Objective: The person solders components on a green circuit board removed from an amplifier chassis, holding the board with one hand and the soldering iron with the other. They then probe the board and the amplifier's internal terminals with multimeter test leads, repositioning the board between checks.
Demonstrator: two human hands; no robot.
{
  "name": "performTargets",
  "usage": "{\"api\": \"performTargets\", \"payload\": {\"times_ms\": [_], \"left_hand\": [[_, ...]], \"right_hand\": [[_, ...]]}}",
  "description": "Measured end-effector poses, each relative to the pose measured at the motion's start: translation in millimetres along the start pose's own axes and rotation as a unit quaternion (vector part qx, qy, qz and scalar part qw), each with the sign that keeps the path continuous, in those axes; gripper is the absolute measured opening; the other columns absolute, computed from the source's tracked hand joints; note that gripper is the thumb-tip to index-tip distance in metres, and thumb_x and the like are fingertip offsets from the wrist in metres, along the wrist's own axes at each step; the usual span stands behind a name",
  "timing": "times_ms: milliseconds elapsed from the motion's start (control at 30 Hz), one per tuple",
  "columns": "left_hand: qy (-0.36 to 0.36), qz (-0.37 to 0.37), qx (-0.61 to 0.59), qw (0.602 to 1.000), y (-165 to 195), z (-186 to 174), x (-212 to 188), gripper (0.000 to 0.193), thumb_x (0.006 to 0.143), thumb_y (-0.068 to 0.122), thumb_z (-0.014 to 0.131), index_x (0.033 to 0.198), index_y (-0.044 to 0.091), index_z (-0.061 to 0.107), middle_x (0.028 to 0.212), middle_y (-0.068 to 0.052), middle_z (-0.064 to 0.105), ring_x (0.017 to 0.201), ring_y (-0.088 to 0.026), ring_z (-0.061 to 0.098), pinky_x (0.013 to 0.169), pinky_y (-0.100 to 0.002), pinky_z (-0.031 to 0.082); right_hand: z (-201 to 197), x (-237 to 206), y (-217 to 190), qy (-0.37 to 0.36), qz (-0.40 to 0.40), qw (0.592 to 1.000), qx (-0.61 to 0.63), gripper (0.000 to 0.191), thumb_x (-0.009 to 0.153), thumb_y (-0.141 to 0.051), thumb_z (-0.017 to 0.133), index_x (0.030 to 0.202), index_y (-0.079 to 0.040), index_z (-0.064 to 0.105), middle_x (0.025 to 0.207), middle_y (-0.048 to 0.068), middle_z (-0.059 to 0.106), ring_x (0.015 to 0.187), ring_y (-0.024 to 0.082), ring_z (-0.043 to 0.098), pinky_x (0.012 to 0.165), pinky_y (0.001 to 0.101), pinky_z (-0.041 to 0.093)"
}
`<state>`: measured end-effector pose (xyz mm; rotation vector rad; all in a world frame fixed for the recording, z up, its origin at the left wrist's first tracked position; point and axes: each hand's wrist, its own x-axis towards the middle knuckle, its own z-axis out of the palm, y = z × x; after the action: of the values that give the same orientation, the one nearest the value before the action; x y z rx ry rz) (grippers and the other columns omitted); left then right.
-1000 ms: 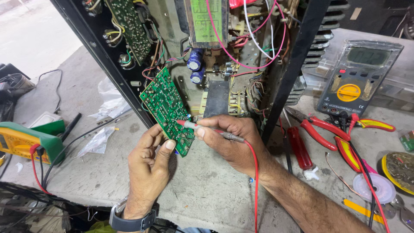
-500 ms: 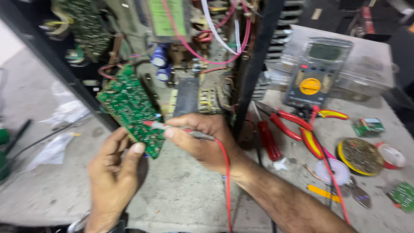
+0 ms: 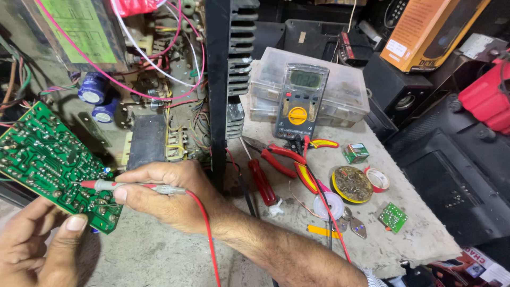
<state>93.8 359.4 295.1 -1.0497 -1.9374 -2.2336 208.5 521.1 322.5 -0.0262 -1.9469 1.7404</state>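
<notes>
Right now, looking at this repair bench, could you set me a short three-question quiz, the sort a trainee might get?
1. True or false: the right hand holds a red probe against the green circuit board.
2. Which hand steadies the board's lower edge?
3. The multimeter rests on: A) a clear plastic box, B) bare floor, C) a chair.

Key: 1 true. 2 the left hand. 3 A.
</notes>
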Motion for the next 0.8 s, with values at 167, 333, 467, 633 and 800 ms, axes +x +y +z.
{"api": "performTargets", "payload": {"times_ms": [167, 333, 467, 633, 800], "left_hand": [[-0.041, 0.002, 0.077, 0.996, 1, -7, 1, 0.043, 0.096, -0.004, 0.061, 0.139, -0.007, 0.058, 0.123, -0.016, 0.072, 0.114, -0.015, 0.065, 0.098, -0.027, 0.048], [-0.053, -0.014, 0.08, 0.995, 9, -13, 3, 0.039, 0.097, 0.005, 0.063, 0.135, -0.002, 0.059, 0.107, -0.009, 0.074, 0.093, -0.011, 0.064, 0.082, -0.025, 0.053], [-0.069, -0.003, 0.096, 0.993, 14, -14, 5, 0.037, 0.098, 0.005, 0.061, 0.135, -0.002, 0.059, 0.11, -0.009, 0.078, 0.096, -0.011, 0.068, 0.083, -0.024, 0.055], [-0.077, 0.006, 0.069, 0.995, 14, -13, 6, 0.039, 0.098, 0.003, 0.061, 0.136, -0.004, 0.057, 0.118, -0.012, 0.076, 0.108, -0.013, 0.069, 0.093, -0.026, 0.054], [-0.072, 0.001, 0.067, 0.995, 13, -13, 6, 0.04, 0.097, 0.003, 0.061, 0.136, -0.005, 0.056, 0.12, -0.012, 0.075, 0.11, -0.014, 0.069, 0.094, -0.027, 0.054]], "right_hand": [[-1, 3, -1, 0.013, 0.036, 0.998, 0.059, 0.032, 0.097, -0.021, 0.074, 0.119, 0.003, 0.074, 0.097, 0.004, 0.075, 0.088, 0.007, 0.069, 0.079, 0.0222, 0.056], [-2, 7, -9, -0.004, 0.015, 1.0, 0.02, 0.033, 0.095, -0.023, 0.075, 0.118, 0.001, 0.077, 0.094, 0.0, 0.074, 0.083, 0.003, 0.062, 0.072, 0.0193, 0.049], [-3, 8, -11, -0.006, 0.016, 1.0, 0.013, 0.034, 0.092, -0.023, 0.075, 0.117, 0.0, 0.076, 0.091, -0.002, 0.075, 0.082, 0.002, 0.065, 0.071, 0.0179, 0.051], [-3, 8, -10, 0.0, 0.034, 0.999, 0.008, 0.034, 0.092, -0.023, 0.075, 0.116, 0.0, 0.077, 0.087, -0.004, 0.073, 0.078, 0.001, 0.061, 0.066, 0.0179, 0.048], [-4, 8, -10, 0.004, 0.02, 1.0, -0.022, 0.034, 0.092, -0.025, 0.075, 0.115, -0.001, 0.078, 0.085, -0.005, 0.072, 0.076, -0.001, 0.06, 0.064, 0.0168, 0.048]]}}
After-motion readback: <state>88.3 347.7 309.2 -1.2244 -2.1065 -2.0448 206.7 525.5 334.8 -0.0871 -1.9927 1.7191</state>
